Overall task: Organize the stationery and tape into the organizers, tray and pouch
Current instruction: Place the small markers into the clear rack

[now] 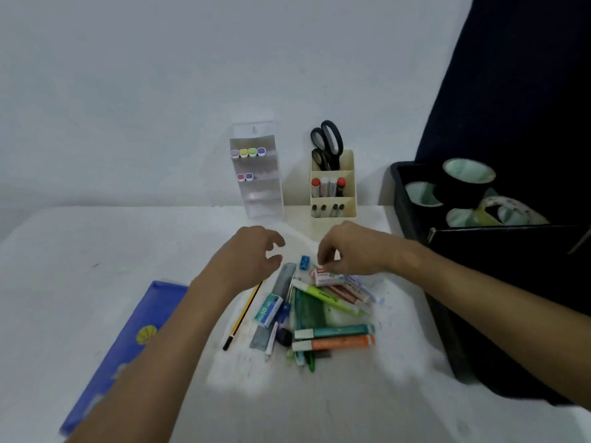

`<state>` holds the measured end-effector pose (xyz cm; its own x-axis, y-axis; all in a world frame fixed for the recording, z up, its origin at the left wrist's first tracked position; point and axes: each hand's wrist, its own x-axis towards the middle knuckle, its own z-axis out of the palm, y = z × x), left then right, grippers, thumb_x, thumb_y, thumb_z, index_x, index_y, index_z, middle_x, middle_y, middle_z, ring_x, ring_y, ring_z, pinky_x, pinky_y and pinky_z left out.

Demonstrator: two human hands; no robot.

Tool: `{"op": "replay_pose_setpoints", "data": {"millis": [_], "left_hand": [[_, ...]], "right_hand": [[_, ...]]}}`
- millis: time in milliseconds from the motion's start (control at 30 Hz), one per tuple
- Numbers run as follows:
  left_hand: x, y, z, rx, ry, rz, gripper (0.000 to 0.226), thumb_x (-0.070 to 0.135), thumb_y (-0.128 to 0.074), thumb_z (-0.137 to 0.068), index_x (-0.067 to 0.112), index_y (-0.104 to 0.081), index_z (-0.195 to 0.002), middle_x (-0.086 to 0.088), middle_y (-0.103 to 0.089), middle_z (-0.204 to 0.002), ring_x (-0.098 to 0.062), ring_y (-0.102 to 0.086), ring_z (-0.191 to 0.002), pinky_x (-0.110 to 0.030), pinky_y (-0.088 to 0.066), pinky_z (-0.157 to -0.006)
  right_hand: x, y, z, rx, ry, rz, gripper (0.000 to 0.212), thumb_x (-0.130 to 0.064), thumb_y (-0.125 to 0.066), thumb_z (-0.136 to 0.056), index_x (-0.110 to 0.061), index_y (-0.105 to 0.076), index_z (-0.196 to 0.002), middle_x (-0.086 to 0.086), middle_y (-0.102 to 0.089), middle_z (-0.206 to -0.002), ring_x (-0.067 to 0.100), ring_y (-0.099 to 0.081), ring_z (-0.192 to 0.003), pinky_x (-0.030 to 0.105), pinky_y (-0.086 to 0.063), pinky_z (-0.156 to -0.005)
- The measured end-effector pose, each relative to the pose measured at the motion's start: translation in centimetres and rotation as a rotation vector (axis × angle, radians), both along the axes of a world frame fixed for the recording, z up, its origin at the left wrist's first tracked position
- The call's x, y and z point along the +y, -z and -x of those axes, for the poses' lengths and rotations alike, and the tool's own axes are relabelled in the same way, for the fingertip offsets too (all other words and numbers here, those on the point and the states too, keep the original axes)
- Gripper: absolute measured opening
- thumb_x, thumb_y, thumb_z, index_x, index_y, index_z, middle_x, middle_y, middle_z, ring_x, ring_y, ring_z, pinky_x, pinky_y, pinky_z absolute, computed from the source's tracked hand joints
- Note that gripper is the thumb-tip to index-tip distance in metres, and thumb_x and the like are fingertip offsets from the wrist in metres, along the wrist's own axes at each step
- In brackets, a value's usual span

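We are looking at the stationery pile [307,311] lying loose on the white table [96,251], near its middle and in front of both organizers. Our right hand [348,247] is reaching over the pile's far edge, fingertips [323,262] bunched and touching the top of a white eraser [326,278]; whether it is actually pinched we cannot tell. A small blue sharpener [304,263] is sitting just beside those fingertips. Our left hand [252,254] is hovering over the pile's far left corner, fingers curled and apart, gripping nothing. Inside the pile a grey ruler [281,292], a yellow-black pencil [244,314], a green highlighter [329,298], a teal marker [334,331] and an orange marker [334,343] are overlapping. Beyond the hands, the clear organizer [259,174] with pastel markers and the cream organizer [332,187] holding scissors [327,145] are standing against the wall. The black tray [399,187] with tape rolls [468,174] is closing off the right edge. The blue pouch [128,343] is lying flat at the left, well apart from the pile. Bare tabletop is staying open at far left and near the front edge.
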<state>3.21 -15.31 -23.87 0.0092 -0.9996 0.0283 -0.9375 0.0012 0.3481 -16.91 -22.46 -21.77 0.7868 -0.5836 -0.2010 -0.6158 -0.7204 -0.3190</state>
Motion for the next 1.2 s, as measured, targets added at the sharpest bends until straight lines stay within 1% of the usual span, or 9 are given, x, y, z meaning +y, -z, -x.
{"op": "replay_pose_setpoints", "data": {"millis": [133,233,333,567,767,867,967,1067,1200], "left_hand": [[0.2,1.4,2.8,-0.039,0.176,-0.021,0.027,0.026,-0.062,-0.088,0.022,-0.067,-0.115,-0.003,-0.062,-0.105,-0.015,-0.057,-0.085,-0.028,-0.046,-0.079],[0.4,2.0,5.0,-0.062,0.343,-0.044,0.022,0.027,-0.063,-0.087,0.025,-0.070,-0.108,-0.001,-0.061,-0.102,-0.017,-0.059,-0.089,-0.030,-0.046,-0.076],[0.1,2.4,6.2,-0.121,0.444,-0.078,0.023,0.029,-0.063,-0.086,0.028,-0.071,-0.108,0.000,-0.061,-0.098,-0.017,-0.058,-0.088,-0.038,-0.050,-0.077],[0.6,3.8,7.7,-0.344,0.488,-0.083,0.026,0.030,-0.055,-0.091,0.022,-0.065,-0.113,-0.005,-0.052,-0.103,-0.024,-0.055,-0.092,-0.037,-0.046,-0.076],[0.8,4.1,7.6,-0.342,0.447,-0.066,0.019,0.025,-0.050,-0.095,0.016,-0.062,-0.108,-0.005,-0.053,-0.104,-0.022,-0.056,-0.091,-0.036,-0.044,-0.078],[0.6,2.8,6.2,-0.277,0.359,-0.081,0.017,0.025,-0.048,-0.095,0.015,-0.057,-0.105,-0.004,-0.058,-0.100,-0.022,-0.058,-0.089,-0.033,-0.047,-0.073],[0.7,0.8,4.7,-0.094,0.246,-0.091,0.023,0.020,-0.047,-0.094,0.012,-0.050,-0.116,-0.005,-0.061,-0.098,-0.018,-0.054,-0.081,-0.030,-0.042,-0.068],[0.5,-1.2,3.4,0.107,0.105,-0.060,0.032,0.019,-0.044,-0.095,0.017,-0.043,-0.127,-0.003,-0.058,-0.081,-0.011,-0.050,-0.064,-0.026,-0.037,-0.057],[0.3,-3.9,1.6,0.294,-0.023,0.056,0.033,0.031,-0.036,-0.101,0.031,-0.048,-0.131,-0.005,-0.063,-0.089,-0.016,-0.056,-0.076,-0.028,-0.043,-0.070]], "right_hand": [[1.9,1.5,2.8,0.178,-0.023,-0.131,0.011,-0.025,-0.072,-0.082,-0.022,-0.073,-0.092,-0.007,-0.069,-0.091,0.008,-0.062,-0.079,0.026,-0.052,-0.075],[2.9,2.5,3.9,0.238,-0.032,-0.170,0.020,-0.026,-0.071,-0.083,-0.025,-0.072,-0.103,-0.008,-0.068,-0.102,0.010,-0.061,-0.088,0.023,-0.049,-0.074],[3.4,3.2,4.6,0.255,-0.034,-0.155,0.030,-0.024,-0.069,-0.085,-0.023,-0.068,-0.115,-0.008,-0.061,-0.095,0.009,-0.056,-0.085,0.020,-0.042,-0.072],[4.1,4.8,5.4,0.244,-0.032,-0.162,0.024,-0.025,-0.066,-0.086,-0.022,-0.071,-0.110,-0.007,-0.060,-0.089,0.011,-0.055,-0.078,0.017,-0.039,-0.061],[4.0,4.4,5.6,0.238,0.001,-0.218,0.023,-0.028,-0.064,-0.088,-0.020,-0.069,-0.109,-0.008,-0.062,-0.095,0.008,-0.056,-0.081,0.017,-0.042,-0.065],[3.4,2.9,6.0,0.156,0.040,-0.218,0.024,-0.030,-0.060,-0.090,-0.020,-0.070,-0.110,-0.009,-0.066,-0.095,0.008,-0.060,-0.084,0.020,-0.048,-0.070],[2.4,0.8,6.0,0.038,0.102,-0.217,0.025,-0.030,-0.058,-0.091,-0.020,-0.069,-0.112,-0.011,-0.064,-0.080,0.003,-0.057,-0.066,0.017,-0.044,-0.058],[1.4,-1.2,5.7,-0.144,0.163,-0.312,0.023,-0.028,-0.053,-0.096,-0.023,-0.063,-0.116,-0.003,-0.067,-0.081,0.005,-0.058,-0.063,0.020,-0.050,-0.057],[0.2,-3.7,3.9,-0.386,0.199,-0.297,0.022,-0.029,-0.052,-0.097,-0.022,-0.066,-0.113,-0.004,-0.062,-0.077,0.003,-0.055,-0.059,0.022,-0.052,-0.059]]}}
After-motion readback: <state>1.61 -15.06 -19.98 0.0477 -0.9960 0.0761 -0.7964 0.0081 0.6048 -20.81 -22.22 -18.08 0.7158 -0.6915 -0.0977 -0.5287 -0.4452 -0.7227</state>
